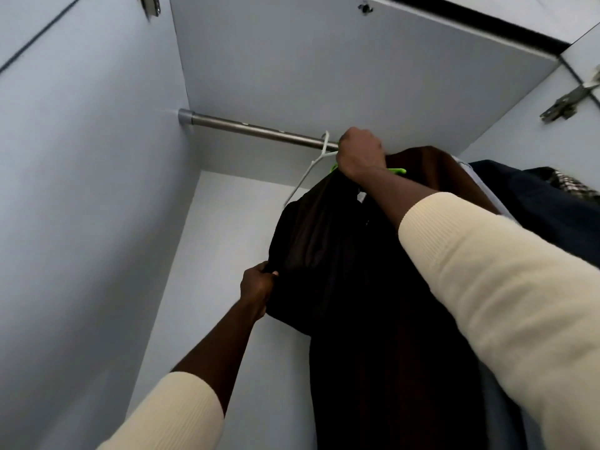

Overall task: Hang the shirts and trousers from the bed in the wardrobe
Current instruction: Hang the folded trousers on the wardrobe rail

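A dark garment (357, 287) hangs inside the wardrobe (81, 190), its long axis running from the rail (253, 128) at the top down and toward the camera, the lower end leaving the picture at the bottom edge. Whether it is a shirt or trousers cannot be told. Its upper end sits just under the rail, on a green hanger (397, 170) of which only short bits show beside the wrist.

The right hand (362, 151) is clenched at the top of the garment, right at the rail, fingers curled over the hanger's neck; the hook itself is hidden by the hand. The left hand (258, 289) pinches the garment's left edge lower down, thumb on the cloth, pulling a fold of it outward to the left. Both arms wear cream sleeves (503, 287).

A white hanger (308, 170) hooks over the rail just left of the right hand and slants down to the left, bare, its lower end behind the garment.

To the right, more clothes (535, 196) hang close against the garment: a brown one, a dark blue one, and a bit of check cloth at the frame's edge.

The wardrobe is pale grey inside, with plain side walls, a back panel and a top panel above the rail. The rail is grey metal, fixed in a socket on the left wall. Metal hinges (566, 102) show at the upper right and upper left.
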`<state>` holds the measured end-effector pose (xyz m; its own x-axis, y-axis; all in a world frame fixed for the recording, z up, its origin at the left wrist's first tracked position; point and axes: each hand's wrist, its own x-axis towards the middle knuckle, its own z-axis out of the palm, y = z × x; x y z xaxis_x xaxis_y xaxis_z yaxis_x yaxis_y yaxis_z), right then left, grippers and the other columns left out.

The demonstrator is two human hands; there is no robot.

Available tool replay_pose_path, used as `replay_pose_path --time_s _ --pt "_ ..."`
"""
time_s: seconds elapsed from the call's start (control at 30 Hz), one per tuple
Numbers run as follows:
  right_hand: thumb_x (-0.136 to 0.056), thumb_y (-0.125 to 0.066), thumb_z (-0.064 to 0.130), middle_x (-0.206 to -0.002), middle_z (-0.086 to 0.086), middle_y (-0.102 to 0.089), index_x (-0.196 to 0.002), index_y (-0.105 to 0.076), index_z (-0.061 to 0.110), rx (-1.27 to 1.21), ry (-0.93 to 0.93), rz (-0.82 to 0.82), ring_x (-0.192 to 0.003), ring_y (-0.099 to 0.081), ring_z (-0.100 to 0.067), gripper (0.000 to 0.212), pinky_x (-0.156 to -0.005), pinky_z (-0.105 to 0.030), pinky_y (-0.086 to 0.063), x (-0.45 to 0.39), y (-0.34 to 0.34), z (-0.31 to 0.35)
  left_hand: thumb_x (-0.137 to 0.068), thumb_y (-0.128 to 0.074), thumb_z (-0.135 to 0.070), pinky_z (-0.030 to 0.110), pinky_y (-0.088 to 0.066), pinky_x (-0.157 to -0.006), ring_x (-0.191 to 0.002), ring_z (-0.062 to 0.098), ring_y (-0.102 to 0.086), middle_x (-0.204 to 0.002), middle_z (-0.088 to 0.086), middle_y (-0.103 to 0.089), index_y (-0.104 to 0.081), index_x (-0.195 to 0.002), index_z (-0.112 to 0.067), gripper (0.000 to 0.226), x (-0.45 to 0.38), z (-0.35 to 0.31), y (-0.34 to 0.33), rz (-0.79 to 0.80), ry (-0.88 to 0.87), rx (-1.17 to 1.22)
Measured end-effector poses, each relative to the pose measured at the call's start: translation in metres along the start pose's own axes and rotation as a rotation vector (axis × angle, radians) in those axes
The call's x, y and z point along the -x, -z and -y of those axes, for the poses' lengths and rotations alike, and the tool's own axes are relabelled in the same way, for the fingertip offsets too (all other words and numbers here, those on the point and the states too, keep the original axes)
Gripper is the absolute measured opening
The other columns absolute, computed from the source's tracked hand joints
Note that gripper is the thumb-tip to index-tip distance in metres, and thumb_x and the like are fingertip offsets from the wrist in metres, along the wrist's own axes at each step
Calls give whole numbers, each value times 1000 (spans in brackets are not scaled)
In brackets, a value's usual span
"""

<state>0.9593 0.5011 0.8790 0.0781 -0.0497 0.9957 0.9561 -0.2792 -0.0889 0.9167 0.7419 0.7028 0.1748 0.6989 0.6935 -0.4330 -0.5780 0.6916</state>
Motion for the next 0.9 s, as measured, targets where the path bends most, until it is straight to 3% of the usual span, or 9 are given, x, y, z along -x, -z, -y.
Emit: replay_pose_path --time_s 0.13,0.27,0.37,0.43,0.47,0.53,0.63,0.73,0.9 --pt "-89 -48 9 -112 -22 -64 -106 -65 2 -45 28 62 -106 -61 -41 25 -79 -35 -45 3 -13 1 -85 -59 4 43 -59 -87 -88 28 -72 -96 7 -74 -72 -109 -16 34 8 15 0 35 23 15" --pt "-82 -58 20 -104 -17 -69 -103 -71 8 -365 -68 -24 -103 -63 -36 27 -84 -33 -49 16 -15 2 -87 -59 0 41 -59 -87 -90 25 -72 -94 2 -74 -71 -109 -20 32 13 19 3 28 19 24" --pt "-76 -73 48 -137 -13 -54 -133 -50 15 -540 -120 -38 -130 -45 -32 70 -104 -40 -41 53 -18 7 -90 -60 -9 42 -58 -87 -91 27 -71 -93 2 -73 -69 -111 -24 27 23 15 3 19 20 -36" --pt "-73 -78 52 -147 -13 -42 -145 -28 13 -630 -195 19 -136 -39 -32 96 -110 -42 -37 83 -19 7 -87 -60 -24 48 -57 -85 -95 34 -68 -95 9 -70 -68 -103 -23 18 28 13 0 -44 7 -156" --pt "-73 -79 50 -148 -13 -42 -147 -23 13 -677 -225 43 -136 -41 -32 100 -110 -42 -38 97 -19 8 -85 -60 -31 52 -56 -84 -98 39 -66 -99 14 -68 -66 -108 -20 26 28 14 -2 -102 -16 -252" --pt "-75 -80 43 -149 -13 -42 -149 -20 13 -742 -292 89 -135 -43 -32 99 -110 -41 -39 122 -18 11 -86 -59 -33 53 -53 -86 -103 38 -63 -107 17 -64 -61 -123 -18 40 36 12 -6 -221 -83 -390" --pt "-80 -78 35 -144 -12 -46 -147 -22 12 -754 -413 158 -130 -48 -33 91 -106 -40 -42 160 -18 16 -92 -54 -17 48 -52 -89 -102 33 -62 -108 14 -65 -66 -118 -12 28 57 0 -9 -312 -267 -384" --pt "-81 -77 35 -137 -11 -51 -144 -28 13 -743 -465 206 -123 -53 -32 84 -101 -39 -46 195 -22 15 -94 -49 -18 42 -51 -91 -102 31 -63 -109 12 -69 -69 -114 -14 29 72 -3 -9 -260 -243 -321" --pt "-82 -75 34 -138 -8 -51 -147 -29 13 -764 -376 232 -125 -52 -25 82 -101 -32 -46 237 -32 19 -95 -47 -28 42 -56 -76 -85 31 -67 -86 11 -70 -68 -90 -13 26 90 7 -1 -113 -206 -346"
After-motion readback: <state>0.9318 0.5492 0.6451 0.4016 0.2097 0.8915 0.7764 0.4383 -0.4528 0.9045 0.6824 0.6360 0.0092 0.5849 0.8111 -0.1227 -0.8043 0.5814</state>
